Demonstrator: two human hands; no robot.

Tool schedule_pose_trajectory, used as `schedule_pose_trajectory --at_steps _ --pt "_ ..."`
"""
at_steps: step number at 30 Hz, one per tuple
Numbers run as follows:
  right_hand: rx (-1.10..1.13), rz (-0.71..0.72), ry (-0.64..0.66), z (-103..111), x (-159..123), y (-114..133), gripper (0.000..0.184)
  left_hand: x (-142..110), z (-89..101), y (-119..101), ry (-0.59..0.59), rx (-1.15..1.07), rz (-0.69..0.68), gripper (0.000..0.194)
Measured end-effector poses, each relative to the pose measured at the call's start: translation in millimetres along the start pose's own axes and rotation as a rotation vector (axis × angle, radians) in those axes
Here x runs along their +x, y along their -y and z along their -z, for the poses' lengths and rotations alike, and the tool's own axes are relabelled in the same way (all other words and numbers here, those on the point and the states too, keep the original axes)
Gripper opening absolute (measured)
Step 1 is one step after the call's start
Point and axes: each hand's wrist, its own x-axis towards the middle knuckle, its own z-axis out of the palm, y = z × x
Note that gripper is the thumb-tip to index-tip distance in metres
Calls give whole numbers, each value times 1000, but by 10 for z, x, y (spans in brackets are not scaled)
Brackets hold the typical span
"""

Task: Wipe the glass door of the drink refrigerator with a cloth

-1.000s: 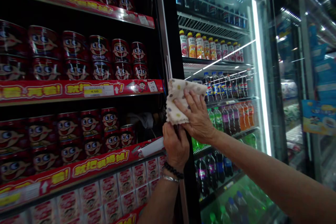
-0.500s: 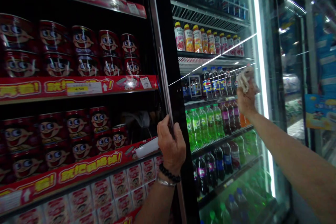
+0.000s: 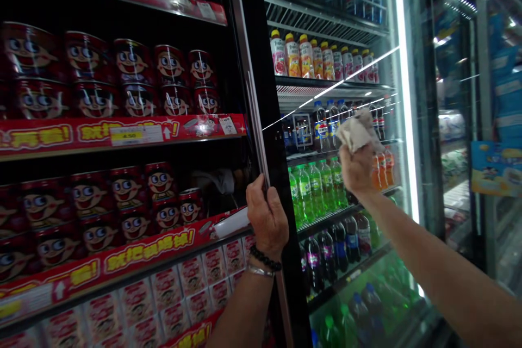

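Note:
My left hand (image 3: 268,217), with a dark bead bracelet and a metal bangle at the wrist, is closed around the door frame's metal edge (image 3: 256,136). A crumpled whitish cloth (image 3: 359,130) is bunched in my right hand (image 3: 359,171), held up at the glass door (image 3: 334,95) of a lit drinks fridge. The cloth covers part of a row of cola bottles behind the glass. Behind and below my right hand stand green soda bottles (image 3: 304,185) and orange soda bottles (image 3: 379,168).
Left of the door, open shelves hold red cans (image 3: 130,62) with cartoon faces, above small drink cartons (image 3: 165,288). Juice bottles (image 3: 305,60) stand higher in the fridge, dark soda bottles (image 3: 326,250) lower. A bright light strip (image 3: 408,119) runs down its right side.
My right hand has moved left across the glass with the cloth, uncovering the orange bottles. My left hand stays on the metal edge.

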Motion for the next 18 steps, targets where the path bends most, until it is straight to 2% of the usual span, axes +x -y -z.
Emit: schedule_pose_trajectory --at_steps 2,4,6,8,10,13,15,18 --pt "44 158 85 22 -308 556 70 -11 13 6 5 -10 -4 43" --pt "85 385 187 94 -628 1026 78 -17 24 9 14 -34 5 43" --pt "86 563 285 169 -856 1289 83 -18 32 9 20 -55 30 41" --pt "71 651 325 209 -928 1305 82 -16 34 9 27 -63 40 40" --pt "58 648 291 205 -845 1120 77 -13 30 10 27 -52 19 43" --pt "44 537 198 152 -548 623 69 -12 17 10 19 -32 3 46" --pt "43 393 139 119 -318 224 68 -10 10 6 8 -24 13 45" --pt "30 111 43 122 -11 -391 76 -5 9 -7 3 -14 29 45"
